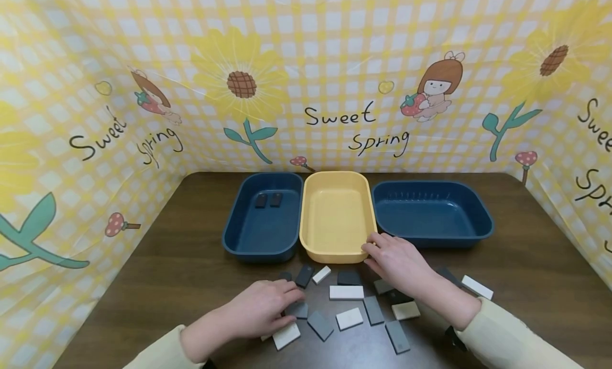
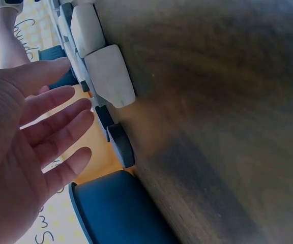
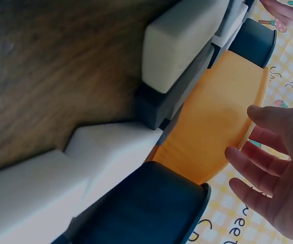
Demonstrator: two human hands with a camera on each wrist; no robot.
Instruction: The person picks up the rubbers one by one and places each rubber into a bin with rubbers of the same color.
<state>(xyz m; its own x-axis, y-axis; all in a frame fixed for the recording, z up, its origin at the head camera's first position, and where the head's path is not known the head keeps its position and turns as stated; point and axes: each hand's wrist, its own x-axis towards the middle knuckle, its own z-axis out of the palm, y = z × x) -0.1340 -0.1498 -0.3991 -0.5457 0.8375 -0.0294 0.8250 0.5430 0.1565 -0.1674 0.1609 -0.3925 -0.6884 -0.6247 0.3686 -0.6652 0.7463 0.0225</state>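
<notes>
My left hand (image 1: 265, 308) hovers over the left end of a scatter of flat rectangular blocks, its fingers loosely bent and holding nothing in the left wrist view. Near its fingertips lie a grey block (image 1: 298, 310) and a cream block (image 1: 287, 336). At the front right corner of the yellow tray (image 1: 337, 256) is my right hand (image 1: 399, 257), fingers spread and relaxed, with nothing in its grasp. Whether it touches the rim I cannot tell. Between the hands lie a white block (image 1: 346, 292), a black block (image 1: 304, 276) and several grey ones; the right forearm partly hides others.
A blue tray (image 1: 260, 255) with two small black blocks (image 1: 268, 200) inside stands left of the yellow tray. Another blue tray (image 1: 440, 241) sits on its right. Behind the brown table (image 1: 158, 252) hangs a checked yellow cloth (image 1: 306, 56).
</notes>
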